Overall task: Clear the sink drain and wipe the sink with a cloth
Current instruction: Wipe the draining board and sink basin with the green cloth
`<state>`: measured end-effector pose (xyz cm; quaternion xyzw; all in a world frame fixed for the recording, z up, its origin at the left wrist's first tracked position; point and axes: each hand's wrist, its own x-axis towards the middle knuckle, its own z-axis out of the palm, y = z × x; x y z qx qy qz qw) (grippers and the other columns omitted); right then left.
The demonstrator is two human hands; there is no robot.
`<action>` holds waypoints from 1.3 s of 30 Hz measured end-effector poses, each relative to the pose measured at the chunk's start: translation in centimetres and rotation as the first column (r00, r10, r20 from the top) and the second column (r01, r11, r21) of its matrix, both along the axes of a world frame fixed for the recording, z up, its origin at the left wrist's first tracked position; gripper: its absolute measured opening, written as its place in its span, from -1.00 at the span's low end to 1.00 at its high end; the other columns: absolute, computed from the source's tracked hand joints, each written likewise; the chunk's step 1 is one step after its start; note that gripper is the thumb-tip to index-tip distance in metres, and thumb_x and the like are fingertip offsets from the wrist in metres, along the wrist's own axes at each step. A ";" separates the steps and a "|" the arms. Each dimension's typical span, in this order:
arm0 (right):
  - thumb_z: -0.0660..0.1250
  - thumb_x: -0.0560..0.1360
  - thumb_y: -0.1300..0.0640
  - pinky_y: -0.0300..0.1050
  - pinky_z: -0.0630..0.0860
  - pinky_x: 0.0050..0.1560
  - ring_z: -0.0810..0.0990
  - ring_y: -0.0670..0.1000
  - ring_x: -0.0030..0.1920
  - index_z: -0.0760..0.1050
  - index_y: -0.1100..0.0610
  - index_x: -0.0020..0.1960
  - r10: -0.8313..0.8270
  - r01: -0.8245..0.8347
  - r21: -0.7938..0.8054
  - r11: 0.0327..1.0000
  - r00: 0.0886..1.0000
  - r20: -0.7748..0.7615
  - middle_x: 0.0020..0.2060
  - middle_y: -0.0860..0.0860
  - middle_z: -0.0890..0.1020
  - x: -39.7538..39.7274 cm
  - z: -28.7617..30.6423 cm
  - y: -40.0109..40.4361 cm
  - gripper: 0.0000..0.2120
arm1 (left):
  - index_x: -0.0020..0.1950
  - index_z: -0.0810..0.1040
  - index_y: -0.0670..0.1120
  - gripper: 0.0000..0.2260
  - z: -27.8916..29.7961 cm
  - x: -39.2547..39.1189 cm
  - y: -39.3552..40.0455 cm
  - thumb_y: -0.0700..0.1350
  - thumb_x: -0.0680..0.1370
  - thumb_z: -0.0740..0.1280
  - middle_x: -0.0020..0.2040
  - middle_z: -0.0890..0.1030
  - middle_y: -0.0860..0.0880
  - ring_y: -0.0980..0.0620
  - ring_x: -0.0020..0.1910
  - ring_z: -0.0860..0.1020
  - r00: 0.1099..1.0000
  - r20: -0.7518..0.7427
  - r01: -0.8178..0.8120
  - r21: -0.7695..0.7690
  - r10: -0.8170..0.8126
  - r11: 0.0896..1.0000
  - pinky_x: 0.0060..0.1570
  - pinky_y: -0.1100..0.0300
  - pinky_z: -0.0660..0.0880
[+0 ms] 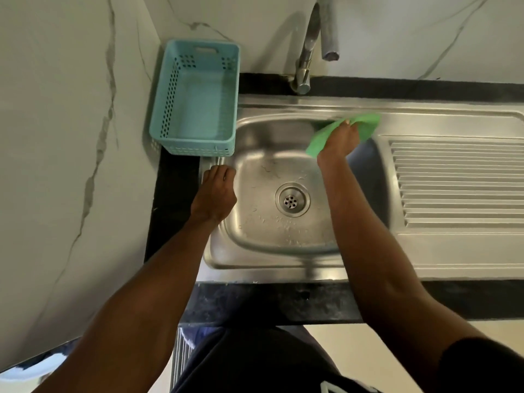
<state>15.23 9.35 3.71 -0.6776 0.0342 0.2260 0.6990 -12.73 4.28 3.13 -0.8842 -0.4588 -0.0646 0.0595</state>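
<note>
Left hand (216,194) rests flat, fingers straight, on the stainless steel sink (255,262) rim at 9 o'clock. Round steel drain strainer (291,200) looks clear. Right hand (340,140) presses green cloth (365,124) against basin's 1 o'clock corner. Risk: wet steel, cloth bunching and skipping corners.

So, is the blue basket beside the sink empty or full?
Empty. The blue basket stands upright beside the sink, and its bare floor shows with nothing inside.
</note>
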 end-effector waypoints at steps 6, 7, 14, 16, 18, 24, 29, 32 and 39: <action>0.07 0.55 0.22 0.00 0.14 0.47 0.26 0.19 0.45 0.31 0.28 0.43 0.502 -0.067 -0.692 0.719 0.738 0.451 0.45 0.19 0.32 2.9 0.5 1.5 -0.54 | -0.13 0.43 -0.17 -0.80 -0.3 0.1 0.3 -0.33 0.29 0.27 -0.19 0.48 -0.17 -0.18 -0.17 0.45 1.000 -0.002 0.010 0.000 -0.010 1.000 -0.13 0.03 0.31; 0.09 0.55 0.18 0.06 0.06 0.51 0.18 0.23 0.48 0.27 0.31 0.45 0.617 -0.072 -0.798 0.599 0.677 0.402 0.47 0.23 0.25 3.0 0.2 1.9 -0.51 | -0.13 0.43 -0.16 -0.81 -0.4 0.1 0.3 -0.33 0.29 0.27 -0.19 0.48 -0.17 -0.18 -0.17 0.45 1.000 0.027 0.006 0.002 -0.006 1.000 -0.13 0.03 0.32; 0.12 0.53 0.14 0.09 0.03 0.53 0.11 0.27 0.50 0.11 0.41 0.48 0.858 -0.101 -0.908 0.407 0.382 0.343 0.49 0.32 0.16 -3.7 -0.9 3.5 -0.40 | -0.05 0.51 -0.17 -0.77 -0.7 0.2 0.6 -0.30 0.32 0.26 -0.14 0.51 -0.16 -0.18 -0.11 0.48 0.995 0.097 -0.027 -0.028 0.029 0.999 -0.08 -0.01 0.41; 0.11 0.52 0.15 0.09 0.04 0.53 0.14 0.26 0.50 0.12 0.41 0.48 0.900 -0.152 -0.907 0.392 0.268 0.343 0.48 0.31 0.18 -6.5 -1.2 3.9 -0.40 | -0.02 0.51 -0.17 -0.75 -0.8 0.3 0.7 -0.30 0.33 0.25 -0.13 0.52 -0.15 -0.17 -0.10 0.49 0.995 0.096 -0.018 -0.033 0.021 0.999 -0.07 -0.02 0.42; 0.10 0.52 0.18 0.09 0.05 0.53 0.13 0.25 0.50 0.11 0.39 0.49 0.932 -0.201 -0.911 0.359 0.129 0.339 0.48 0.30 0.19 -8.9 -1.6 4.3 -0.41 | 0.00 0.51 -0.17 -0.74 -0.9 0.3 0.6 -0.30 0.33 0.24 -0.11 0.52 -0.15 -0.17 -0.09 0.49 0.997 0.075 -0.017 -0.038 0.020 0.999 -0.06 -0.02 0.42; 0.11 0.50 0.30 0.05 0.03 0.54 0.09 0.20 0.53 0.13 0.26 0.52 0.887 -0.271 -0.940 0.207 -0.353 0.297 0.52 0.18 0.17 -9.3 -1.6 4.8 -0.42 | -0.02 0.53 -0.17 -0.74 -1.0 0.4 0.8 -0.31 0.31 0.25 -0.14 0.53 -0.15 -0.18 -0.11 0.50 0.999 0.040 -0.017 0.000 0.017 1.000 -0.09 -0.01 0.41; 0.03 0.58 0.30 0.02 0.03 0.54 0.11 0.11 0.54 0.11 0.16 0.54 0.845 -0.199 -0.954 0.223 -0.450 0.291 0.55 0.07 0.13 -5.2 -1.1 4.5 -0.47 | -0.05 0.50 -0.16 -0.75 -1.3 0.5 0.7 -0.31 0.29 0.28 -0.16 0.52 -0.16 -0.18 -0.15 0.47 0.998 -0.054 -0.009 0.072 0.013 0.997 -0.13 0.00 0.37; 0.06 0.58 0.31 0.02 0.06 0.53 0.14 0.13 0.53 0.14 0.17 0.54 0.864 -0.159 -0.955 0.250 -0.409 0.294 0.54 0.06 0.15 -1.6 -1.2 2.7 -0.47 | -0.09 0.46 -0.16 -0.78 -1.3 0.7 0.4 -0.31 0.29 0.26 -0.19 0.51 -0.16 -0.18 -0.17 0.46 0.995 -0.100 0.011 0.092 -0.002 0.996 -0.15 -0.02 0.36; 0.08 0.56 0.32 0.05 0.19 0.48 0.26 0.18 0.47 0.28 0.14 0.49 0.947 -0.077 -0.956 0.283 -0.138 0.291 0.50 0.02 0.27 9.9 0.1 -2.4 -0.51 | 0.00 0.57 -0.19 -0.69 -2.5 9.3 -7.1 -0.32 0.27 0.36 -0.08 0.60 -0.17 -0.17 -0.06 0.53 0.957 0.289 0.004 -0.124 0.032 0.992 -0.03 -0.02 0.45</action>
